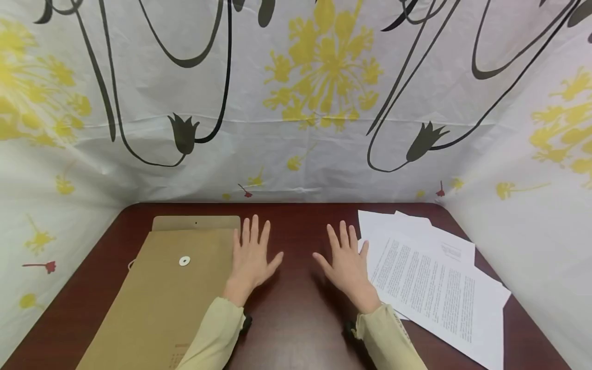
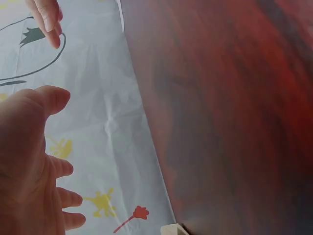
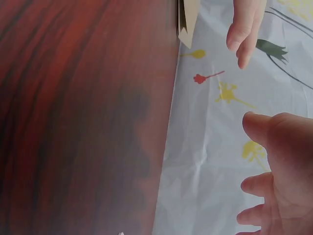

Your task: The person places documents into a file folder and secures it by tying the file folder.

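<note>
My left hand (image 1: pixel 250 259) is held above the table with its fingers spread and straight, palm down, beside the right edge of a brown paper document envelope (image 1: pixel 162 298). The envelope has a white round button (image 1: pixel 184 261) near its top, and its flap end (image 1: pixel 196 222) lies at the back. My right hand (image 1: pixel 348 264), likewise spread, is near the left edge of several printed paper sheets (image 1: pixel 425 288), which overlap loosely. Neither hand holds anything. In the left wrist view the left hand (image 2: pixel 29 156) shows its thumb and fingertips; the right wrist view shows the right hand (image 3: pixel 288 166) similarly.
The dark red wooden table (image 1: pixel 296 329) shows between the two hands. A white cloth (image 1: pixel 296 154) with yellow and dark flower prints hangs behind the table and along both sides. Dark bands (image 1: pixel 246 325) sit at the wrists.
</note>
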`<action>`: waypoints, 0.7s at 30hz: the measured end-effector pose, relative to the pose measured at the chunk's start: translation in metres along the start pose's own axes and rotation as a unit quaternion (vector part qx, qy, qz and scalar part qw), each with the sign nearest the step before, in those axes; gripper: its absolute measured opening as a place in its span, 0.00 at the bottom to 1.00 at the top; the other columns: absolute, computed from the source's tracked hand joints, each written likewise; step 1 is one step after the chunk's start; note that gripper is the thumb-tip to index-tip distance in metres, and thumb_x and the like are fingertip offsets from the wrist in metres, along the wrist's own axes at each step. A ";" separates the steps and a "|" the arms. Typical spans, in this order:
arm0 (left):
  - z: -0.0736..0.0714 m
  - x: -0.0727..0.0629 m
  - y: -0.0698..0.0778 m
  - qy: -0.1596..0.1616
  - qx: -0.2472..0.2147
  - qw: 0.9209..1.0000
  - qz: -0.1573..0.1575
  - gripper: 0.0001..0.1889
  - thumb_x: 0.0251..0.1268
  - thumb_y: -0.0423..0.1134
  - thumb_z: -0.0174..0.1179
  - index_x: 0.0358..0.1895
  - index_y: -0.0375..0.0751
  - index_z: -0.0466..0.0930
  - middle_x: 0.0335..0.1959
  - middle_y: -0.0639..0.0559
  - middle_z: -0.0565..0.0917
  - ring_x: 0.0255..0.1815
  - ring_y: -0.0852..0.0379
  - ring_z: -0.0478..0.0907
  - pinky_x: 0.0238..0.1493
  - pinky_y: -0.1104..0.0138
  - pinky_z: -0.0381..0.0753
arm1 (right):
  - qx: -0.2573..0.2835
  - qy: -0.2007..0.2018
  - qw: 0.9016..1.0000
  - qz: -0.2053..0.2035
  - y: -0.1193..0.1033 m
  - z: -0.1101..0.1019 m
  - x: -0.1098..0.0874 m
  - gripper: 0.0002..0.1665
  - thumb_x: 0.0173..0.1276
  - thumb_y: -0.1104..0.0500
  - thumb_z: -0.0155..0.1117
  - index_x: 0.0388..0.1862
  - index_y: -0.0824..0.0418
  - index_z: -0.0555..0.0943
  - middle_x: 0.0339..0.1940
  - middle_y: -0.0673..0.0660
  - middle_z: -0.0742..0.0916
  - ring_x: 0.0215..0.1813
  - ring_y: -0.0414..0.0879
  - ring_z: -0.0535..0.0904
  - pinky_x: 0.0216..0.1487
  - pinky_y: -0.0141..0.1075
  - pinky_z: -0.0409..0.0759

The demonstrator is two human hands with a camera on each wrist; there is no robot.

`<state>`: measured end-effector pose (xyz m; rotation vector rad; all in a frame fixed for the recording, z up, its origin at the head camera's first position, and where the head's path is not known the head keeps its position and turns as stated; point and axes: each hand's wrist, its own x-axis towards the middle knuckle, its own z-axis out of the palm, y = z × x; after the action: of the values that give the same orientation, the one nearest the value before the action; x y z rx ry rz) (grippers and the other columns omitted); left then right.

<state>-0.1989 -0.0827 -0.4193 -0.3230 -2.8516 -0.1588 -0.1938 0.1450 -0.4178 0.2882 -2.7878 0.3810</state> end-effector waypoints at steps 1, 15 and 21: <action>-0.001 -0.001 -0.001 -0.001 -0.002 1.000 -0.001 0.42 0.63 0.63 0.48 0.73 0.41 0.50 0.74 0.36 0.47 0.74 0.38 0.40 0.67 0.43 0.46 | 0.003 0.000 1.000 -0.001 -0.001 0.001 0.000 0.44 0.63 0.38 0.58 0.72 0.57 0.59 0.73 0.67 0.59 0.73 0.63 0.49 0.62 0.69 0.46; -0.034 -0.025 -0.051 -0.064 -0.090 0.993 -0.049 0.33 0.61 0.47 0.58 0.61 0.24 0.66 0.57 0.27 0.71 0.59 0.31 0.66 0.58 0.41 0.63 | 0.169 -0.012 0.985 -0.041 -0.032 0.018 -0.004 0.36 0.62 0.51 0.65 0.65 0.67 0.68 0.60 0.69 0.75 0.61 0.62 0.71 0.55 0.54 0.72; -0.051 -0.042 -0.098 -0.105 -0.135 0.979 -0.111 0.28 0.59 0.42 0.56 0.56 0.21 0.69 0.42 0.29 0.78 0.31 0.42 0.78 0.33 0.52 0.77 | 0.370 -0.060 0.927 -0.023 -0.056 0.023 -0.002 0.21 0.62 0.60 0.64 0.52 0.70 0.77 0.41 0.64 0.85 0.44 0.55 0.82 0.45 0.43 0.79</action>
<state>-0.1693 -0.1930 -0.3901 -0.0749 -3.0711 -0.5921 -0.1849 0.0853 -0.4268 0.5519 -2.6158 1.4412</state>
